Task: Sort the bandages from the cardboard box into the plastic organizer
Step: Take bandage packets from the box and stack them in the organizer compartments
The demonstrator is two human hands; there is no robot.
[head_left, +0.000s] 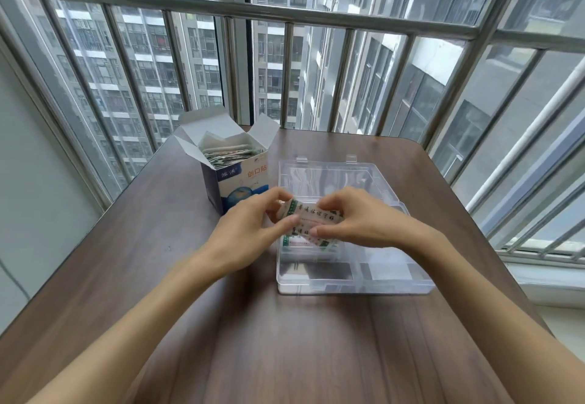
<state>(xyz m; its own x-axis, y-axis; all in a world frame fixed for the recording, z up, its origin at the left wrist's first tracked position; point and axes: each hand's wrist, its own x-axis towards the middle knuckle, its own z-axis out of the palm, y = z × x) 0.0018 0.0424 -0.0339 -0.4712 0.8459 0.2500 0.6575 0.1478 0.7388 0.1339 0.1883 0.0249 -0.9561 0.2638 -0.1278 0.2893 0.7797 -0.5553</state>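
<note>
An open blue-and-white cardboard box (240,182) stands at the table's far left, packed with wrapped bandages (229,153). To its right lies a clear plastic organizer (354,286) with its lid open. Over the organizer's left part, my left hand (250,229) and my right hand (357,216) both pinch a small stack of white bandages with green print (311,218). More bandages (316,243) show just beneath the held stack inside the organizer.
The brown wooden table (285,340) stands against a metal railing (285,14) and tall windows. The table's right edge runs close to the organizer; a window sill lies beyond it.
</note>
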